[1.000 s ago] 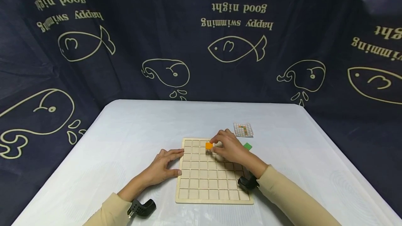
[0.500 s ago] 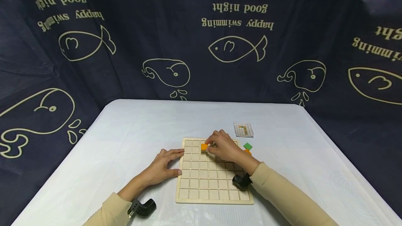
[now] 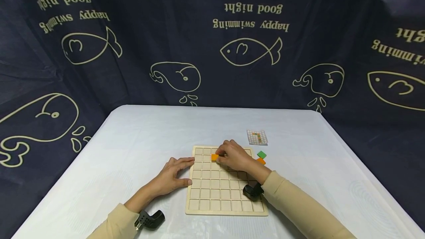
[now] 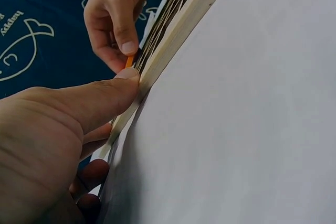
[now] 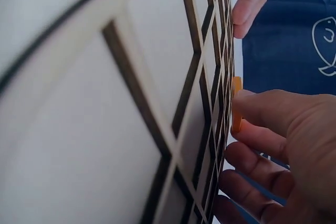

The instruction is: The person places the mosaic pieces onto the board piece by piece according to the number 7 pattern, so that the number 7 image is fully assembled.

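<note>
Orange square tile: pinched between thumb and index finger of the right hand, just off the fingertips' left side. It lay roughly parallel to the gridded wooden board, over a cell in the upper part; whether it was fully seated could not be told. Below those fingers, the visible cells held no tiles; cells under the hand were hidden.

Left hand: fingers extended, not gripping, fingertips and thumb touching the board's left edge.

Right of the right-hand fingers, off the board: green tile, with a second orange tile just beside it, near the wrist. Beyond those fingers, farther right: grid-printed card with a few coloured squares.

Progress (judged): one tile at its cell, unreleased; two loose tiles unplaced. If the card was the pattern, work looked early, though hidden cells left this uncertain.
</note>
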The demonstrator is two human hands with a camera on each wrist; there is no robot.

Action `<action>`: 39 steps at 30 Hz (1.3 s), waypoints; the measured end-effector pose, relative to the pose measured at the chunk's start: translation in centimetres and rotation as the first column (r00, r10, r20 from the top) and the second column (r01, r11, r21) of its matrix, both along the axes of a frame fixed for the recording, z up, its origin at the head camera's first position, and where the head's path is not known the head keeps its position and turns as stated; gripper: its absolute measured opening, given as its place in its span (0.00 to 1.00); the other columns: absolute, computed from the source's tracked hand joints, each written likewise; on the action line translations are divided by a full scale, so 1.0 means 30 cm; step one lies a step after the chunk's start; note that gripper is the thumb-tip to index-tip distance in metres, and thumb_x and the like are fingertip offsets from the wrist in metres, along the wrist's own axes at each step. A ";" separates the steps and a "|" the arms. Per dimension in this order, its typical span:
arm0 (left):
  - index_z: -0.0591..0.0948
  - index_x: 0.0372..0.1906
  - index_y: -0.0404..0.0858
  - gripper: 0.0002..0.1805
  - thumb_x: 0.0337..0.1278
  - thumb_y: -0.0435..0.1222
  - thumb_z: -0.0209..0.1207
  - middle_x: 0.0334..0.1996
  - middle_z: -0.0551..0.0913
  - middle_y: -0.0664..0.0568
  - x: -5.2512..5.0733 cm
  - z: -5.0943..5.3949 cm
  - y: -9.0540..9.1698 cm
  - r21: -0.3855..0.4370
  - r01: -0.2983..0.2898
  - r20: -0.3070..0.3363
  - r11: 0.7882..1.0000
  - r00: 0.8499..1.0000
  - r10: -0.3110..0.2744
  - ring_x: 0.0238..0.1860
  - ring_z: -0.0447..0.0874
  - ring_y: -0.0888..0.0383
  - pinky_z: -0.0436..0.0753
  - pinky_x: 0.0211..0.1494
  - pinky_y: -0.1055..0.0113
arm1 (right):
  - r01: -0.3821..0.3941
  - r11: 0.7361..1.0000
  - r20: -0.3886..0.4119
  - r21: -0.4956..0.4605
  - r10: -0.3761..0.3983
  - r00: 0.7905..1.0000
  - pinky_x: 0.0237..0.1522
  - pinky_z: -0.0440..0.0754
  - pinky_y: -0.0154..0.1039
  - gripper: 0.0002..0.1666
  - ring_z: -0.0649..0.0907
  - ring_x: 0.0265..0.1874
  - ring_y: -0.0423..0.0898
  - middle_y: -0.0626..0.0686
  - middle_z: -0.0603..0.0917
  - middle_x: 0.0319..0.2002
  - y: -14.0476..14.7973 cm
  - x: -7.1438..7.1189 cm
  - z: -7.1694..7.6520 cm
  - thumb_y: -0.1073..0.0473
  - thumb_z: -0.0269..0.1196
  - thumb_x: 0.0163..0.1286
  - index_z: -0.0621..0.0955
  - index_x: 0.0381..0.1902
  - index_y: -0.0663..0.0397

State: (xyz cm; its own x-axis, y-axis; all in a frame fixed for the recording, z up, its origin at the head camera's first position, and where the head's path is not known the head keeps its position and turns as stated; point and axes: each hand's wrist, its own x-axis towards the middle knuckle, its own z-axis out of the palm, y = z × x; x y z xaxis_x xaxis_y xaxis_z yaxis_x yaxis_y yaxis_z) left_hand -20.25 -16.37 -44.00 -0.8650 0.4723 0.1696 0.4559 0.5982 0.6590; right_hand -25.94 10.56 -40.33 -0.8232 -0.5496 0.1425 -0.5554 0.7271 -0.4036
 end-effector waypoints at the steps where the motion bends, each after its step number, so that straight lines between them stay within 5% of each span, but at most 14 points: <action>1: 0.72 0.64 0.42 0.36 0.48 0.50 0.66 0.68 0.68 0.56 0.000 0.000 0.000 0.000 0.000 0.001 1.000 1.000 0.000 0.43 0.59 0.62 0.61 0.49 0.66 | 0.000 1.000 -0.004 0.004 0.000 1.000 0.41 0.73 0.38 0.12 0.72 0.37 0.41 0.47 0.79 0.36 0.000 -0.001 -0.001 0.55 0.66 0.62 0.84 0.42 0.51; 22: 0.73 0.64 0.43 0.35 0.49 0.48 0.66 0.67 0.69 0.55 -0.002 -0.003 -0.001 -0.008 0.004 -0.039 1.000 0.999 -0.004 0.44 0.60 0.64 0.62 0.51 0.64 | 0.010 0.999 -0.033 0.047 -0.008 0.999 0.41 0.72 0.38 0.12 0.71 0.36 0.41 0.46 0.78 0.36 -0.001 -0.006 -0.014 0.54 0.67 0.60 0.84 0.42 0.49; 39: 0.73 0.63 0.46 0.35 0.46 0.45 0.68 0.67 0.69 0.59 0.006 0.011 -0.002 0.015 0.004 0.022 1.000 1.000 -0.004 0.50 0.61 0.61 0.61 0.58 0.57 | 0.007 0.999 -0.033 0.041 -0.006 0.999 0.41 0.70 0.39 0.13 0.70 0.37 0.42 0.47 0.78 0.36 -0.001 -0.005 -0.018 0.53 0.67 0.60 0.84 0.43 0.49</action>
